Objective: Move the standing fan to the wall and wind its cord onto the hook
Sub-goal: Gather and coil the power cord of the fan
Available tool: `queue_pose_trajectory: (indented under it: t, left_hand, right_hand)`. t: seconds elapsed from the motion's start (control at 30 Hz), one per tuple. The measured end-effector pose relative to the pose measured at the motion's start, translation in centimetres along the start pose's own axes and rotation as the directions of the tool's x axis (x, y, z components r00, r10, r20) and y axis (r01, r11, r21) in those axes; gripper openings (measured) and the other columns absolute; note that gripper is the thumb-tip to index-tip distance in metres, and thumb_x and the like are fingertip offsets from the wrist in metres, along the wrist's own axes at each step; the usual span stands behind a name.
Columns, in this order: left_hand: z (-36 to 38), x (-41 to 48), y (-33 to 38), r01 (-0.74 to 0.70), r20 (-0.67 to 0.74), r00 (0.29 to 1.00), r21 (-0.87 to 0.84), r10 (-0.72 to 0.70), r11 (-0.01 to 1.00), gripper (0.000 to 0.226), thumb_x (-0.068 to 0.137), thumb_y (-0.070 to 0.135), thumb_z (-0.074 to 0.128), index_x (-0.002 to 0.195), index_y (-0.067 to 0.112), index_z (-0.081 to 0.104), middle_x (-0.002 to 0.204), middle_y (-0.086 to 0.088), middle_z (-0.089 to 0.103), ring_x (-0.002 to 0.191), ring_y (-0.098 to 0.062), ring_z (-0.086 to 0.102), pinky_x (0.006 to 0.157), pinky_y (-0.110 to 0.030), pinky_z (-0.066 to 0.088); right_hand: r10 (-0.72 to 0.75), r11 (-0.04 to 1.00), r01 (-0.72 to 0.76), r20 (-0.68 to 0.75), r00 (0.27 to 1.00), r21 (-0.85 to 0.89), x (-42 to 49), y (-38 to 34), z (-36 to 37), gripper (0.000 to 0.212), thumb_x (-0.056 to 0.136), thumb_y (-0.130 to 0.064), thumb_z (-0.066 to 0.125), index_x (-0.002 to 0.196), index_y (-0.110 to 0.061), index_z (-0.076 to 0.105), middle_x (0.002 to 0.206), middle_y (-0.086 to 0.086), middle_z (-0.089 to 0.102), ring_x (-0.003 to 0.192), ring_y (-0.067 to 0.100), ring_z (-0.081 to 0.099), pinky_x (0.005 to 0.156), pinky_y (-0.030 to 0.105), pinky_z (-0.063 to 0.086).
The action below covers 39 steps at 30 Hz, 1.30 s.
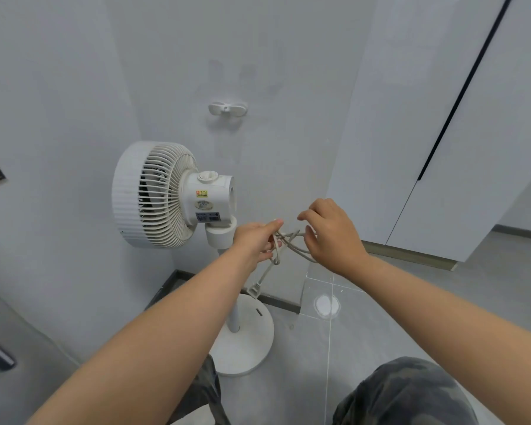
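Head view, as I watch from afar: the fan [166, 194] stands against the wall [273, 72], its grille facing left and its round base [249, 335] on the floor [380, 317]. The cord [292, 237] is bunched in loose loops between my 2 hands, just right of the fan's neck. My left hand [253, 240] has its forefinger stretched out and the other fingers curled through the loops. My right hand [334, 234] comes down from above, fingertips bent onto the strands. The plug [254, 290] dangles below the left hand, near the pole. The hook [227, 108] sits on the wall above, well apart from the cord. I count 3 stickers [203, 199] on the motor housing (1 red and yellow, 1 oval, 1 blue); their print is too small to read.
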<state>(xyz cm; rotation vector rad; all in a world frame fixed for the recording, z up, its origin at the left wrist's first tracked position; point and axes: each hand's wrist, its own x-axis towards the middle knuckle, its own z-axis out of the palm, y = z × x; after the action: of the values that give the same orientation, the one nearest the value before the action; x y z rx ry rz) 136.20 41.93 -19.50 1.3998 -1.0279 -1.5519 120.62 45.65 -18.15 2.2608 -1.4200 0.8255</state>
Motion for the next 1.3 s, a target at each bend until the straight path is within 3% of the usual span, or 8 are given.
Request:
queue_pose_trajectory:
  t: [0.2, 0.43, 0.53, 0.63, 0.8, 1.0, 1.2, 1.3]
  left_hand:
    - [-0.8, 0.0, 1.1, -0.095, 0.044, 0.995, 0.13, 0.09, 0.987, 0.025, 0.08, 0.031, 0.071, 0.078, 0.013, 0.054, 0.072, -0.009, 0.067, 0.045, -0.008, 0.063, 0.061, -0.021, 0.046]
    - [-1.1, 0.1, 1.1, -0.233, 0.058, 0.972, 0.256, 0.226, 0.938, 0.025, 0.085, 0.025, 0.066, 0.067, 0.012, 0.054, 0.074, -0.011, 0.067, 0.062, -0.018, 0.063, 0.066, -0.021, 0.051]
    - [-2.7, 0.3, 0.6, -0.263, 0.03, 0.961, 0.403, 0.274, 0.877, 0.023, 0.091, 0.023, 0.057, 0.07, 0.015, 0.055, 0.077, -0.004, 0.065, 0.075, -0.016, 0.06, 0.065, -0.023, 0.043]
    - [-4.2, 0.6, -0.8, -0.178, 0.131, 0.983, 0.524, 0.127, 0.833, 0.012, 0.091, 0.018, 0.054, 0.1, 0.015, 0.062, 0.112, -0.008, 0.062, 0.103, -0.019, 0.057, 0.08, -0.024, 0.04]
    - [-4.6, 0.8, -3.2, -0.082, 0.207, 0.977, 0.587, -0.052, 0.805, 0.059, 0.093, 0.015, 0.052, 0.145, 0.027, 0.027, 0.151, -0.008, 0.029, 0.135, -0.026, 0.035, 0.107, -0.037, 0.031]
    - [-3.5, 0.4, -3.9, 0.263, 0.234, 0.934, 0.059, -0.27, 0.963, 0.034, 0.098, 0.005, 0.041, 0.13, 0.011, 0.042, 0.11, -0.01, 0.051, 0.12, -0.036, 0.054, 0.09, -0.042, 0.047]
    - [-4.9, 0.7, -3.3, 0.157, 0.216, 0.967, -0.094, -0.134, 0.983, 0.033, 0.095, -0.002, 0.044, 0.128, 0.0, 0.045, 0.093, -0.009, 0.057, 0.077, -0.022, 0.065, 0.063, -0.023, 0.055]
    - [-5.9, 1.0, -2.8, 0.045, 0.152, 0.988, -0.055, -0.036, 0.997, 0.03, 0.093, -0.002, 0.05, 0.122, -0.003, 0.049, 0.086, -0.009, 0.061, 0.053, -0.01, 0.067, 0.051, -0.017, 0.055]
  right_hand:
    - [0.133, 0.979, -0.186, 0.424, 0.896, 0.084, -0.5, -0.2, 1.3, 0.057, 0.085, -0.032, 0.061, 0.136, -0.014, 0.045, 0.134, 0.006, 0.05, 0.124, 0.023, 0.043, 0.105, 0.033, 0.032]
    - [0.306, 0.879, -0.451, 0.54, 0.784, 0.156, 0.3, -0.5, 2.5, 0.013, 0.088, -0.025, 0.062, 0.09, -0.012, 0.06, 0.086, 0.001, 0.054, 0.084, 0.024, 0.054, 0.073, 0.033, 0.041]
    - [0.427, 0.771, -0.607, 0.552, 0.716, 0.191, 0.3, 0.3, 2.6, 0.021, 0.089, -0.023, 0.061, 0.072, -0.014, 0.051, 0.073, 0.004, 0.053, 0.072, 0.023, 0.049, 0.064, 0.031, 0.038]
    - [0.474, 0.664, -0.701, 0.579, 0.663, 0.259, 0.2, 1.1, 2.7, 0.025, 0.089, -0.021, 0.061, 0.07, -0.01, 0.048, 0.07, 0.007, 0.051, 0.067, 0.021, 0.049, 0.062, 0.029, 0.038]
    - [0.473, 0.495, -0.775, 0.626, 0.62, 0.393, 0.2, 1.5, 2.4, 0.019, 0.091, -0.017, 0.058, 0.09, 0.002, 0.061, 0.076, 0.006, 0.059, 0.066, 0.01, 0.061, 0.063, 0.023, 0.044]
    - [0.473, 0.522, -0.774, 0.634, 0.612, 0.358, 0.0, 1.7, 1.8, 0.024, 0.094, -0.015, 0.055, 0.096, 0.008, 0.062, 0.08, 0.008, 0.057, 0.057, 0.001, 0.049, 0.059, 0.022, 0.037]
    - [0.527, 0.58, -0.766, 0.588, 0.613, 0.278, -0.3, 2.8, 2.7, 0.016, 0.093, -0.016, 0.056, 0.087, -0.001, 0.06, 0.068, 0.006, 0.045, 0.06, 0.017, 0.037, 0.06, 0.025, 0.033]
    - [0.541, 0.625, -0.736, 0.536, 0.648, 0.259, -0.5, 2.8, 3.1, 0.04, 0.092, -0.017, 0.056, 0.131, -0.012, 0.045, 0.095, 0.007, 0.055, 0.087, 0.023, 0.057, 0.079, 0.03, 0.043]
